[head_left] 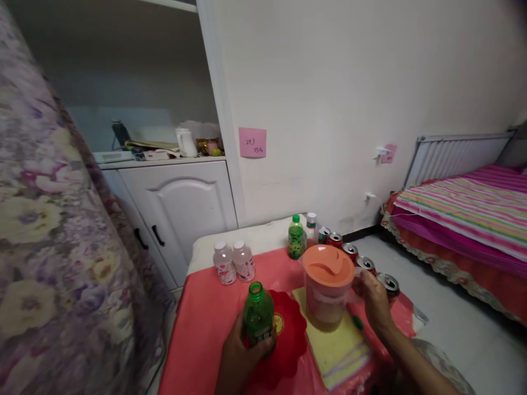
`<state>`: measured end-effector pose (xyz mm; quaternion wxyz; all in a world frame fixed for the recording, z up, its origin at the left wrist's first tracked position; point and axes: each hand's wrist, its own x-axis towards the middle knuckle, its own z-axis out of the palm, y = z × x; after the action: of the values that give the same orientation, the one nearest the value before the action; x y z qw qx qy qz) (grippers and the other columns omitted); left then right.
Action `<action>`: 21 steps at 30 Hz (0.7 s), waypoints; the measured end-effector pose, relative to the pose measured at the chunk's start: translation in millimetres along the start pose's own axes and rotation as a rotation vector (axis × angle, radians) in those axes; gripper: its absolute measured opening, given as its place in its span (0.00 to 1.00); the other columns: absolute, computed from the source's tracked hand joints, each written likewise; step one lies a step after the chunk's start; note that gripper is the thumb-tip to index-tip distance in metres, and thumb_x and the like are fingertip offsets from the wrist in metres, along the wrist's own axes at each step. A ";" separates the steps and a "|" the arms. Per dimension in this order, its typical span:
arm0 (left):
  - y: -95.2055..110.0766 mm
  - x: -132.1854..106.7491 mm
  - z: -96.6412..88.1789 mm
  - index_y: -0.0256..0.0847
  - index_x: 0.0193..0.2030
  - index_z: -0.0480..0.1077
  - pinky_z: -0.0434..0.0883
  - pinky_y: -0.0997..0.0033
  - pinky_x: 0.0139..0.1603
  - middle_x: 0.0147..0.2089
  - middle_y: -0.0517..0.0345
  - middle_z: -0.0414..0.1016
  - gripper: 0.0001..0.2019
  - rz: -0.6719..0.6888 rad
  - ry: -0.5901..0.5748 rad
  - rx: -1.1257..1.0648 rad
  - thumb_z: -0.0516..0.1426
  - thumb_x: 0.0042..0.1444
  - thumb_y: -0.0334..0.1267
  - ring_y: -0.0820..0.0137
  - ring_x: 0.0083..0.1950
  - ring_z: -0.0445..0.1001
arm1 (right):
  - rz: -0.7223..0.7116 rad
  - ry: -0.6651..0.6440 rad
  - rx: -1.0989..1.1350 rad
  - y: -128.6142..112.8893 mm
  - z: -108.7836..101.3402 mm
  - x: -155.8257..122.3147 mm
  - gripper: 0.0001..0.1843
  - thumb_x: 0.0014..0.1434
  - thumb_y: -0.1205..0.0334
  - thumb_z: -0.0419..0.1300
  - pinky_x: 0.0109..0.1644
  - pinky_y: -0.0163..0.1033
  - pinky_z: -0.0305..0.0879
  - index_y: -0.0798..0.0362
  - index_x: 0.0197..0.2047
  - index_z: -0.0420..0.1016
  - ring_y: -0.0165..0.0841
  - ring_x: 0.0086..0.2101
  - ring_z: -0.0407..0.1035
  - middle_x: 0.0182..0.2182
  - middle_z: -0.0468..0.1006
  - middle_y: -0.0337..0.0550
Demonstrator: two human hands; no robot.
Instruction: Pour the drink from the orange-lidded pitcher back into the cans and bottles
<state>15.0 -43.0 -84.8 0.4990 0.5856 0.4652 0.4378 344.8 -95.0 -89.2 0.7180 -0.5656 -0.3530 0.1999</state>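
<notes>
My left hand (239, 354) is wrapped round an uncapped green bottle (258, 312) that stands on a red scalloped mat (290, 340). My right hand (374, 302) is closed on the handle side of a clear pitcher (327, 299) with an orange lid (328, 264). The pitcher stands on a yellow cloth (337, 345). A small green cap (357, 322) lies on the cloth beside my right wrist.
On the pink-covered table (206, 323) stand two pale bottles (234, 262), a capped green bottle (295, 237), a clear bottle (312, 227) and a row of red cans (351, 251). A floral curtain (53, 247) hangs left, a white cabinet (177, 208) behind, a striped bed (465, 208) right.
</notes>
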 end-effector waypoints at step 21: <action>-2.0 -3.8 5.1 0.36 0.56 0.69 0.76 0.63 0.51 0.49 0.49 0.82 0.35 0.086 -0.083 -0.080 0.70 0.37 0.39 0.53 0.50 0.79 | 0.045 -0.377 -0.510 76.1 -59.3 -44.1 0.21 0.47 0.53 0.60 0.56 0.50 0.67 0.52 0.43 0.83 0.47 0.46 0.74 0.42 0.81 0.51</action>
<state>19.1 -47.4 -87.6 0.5216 0.6022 0.4009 0.4524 367.3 -143.7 -180.7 0.4704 -0.6879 -0.5062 0.2221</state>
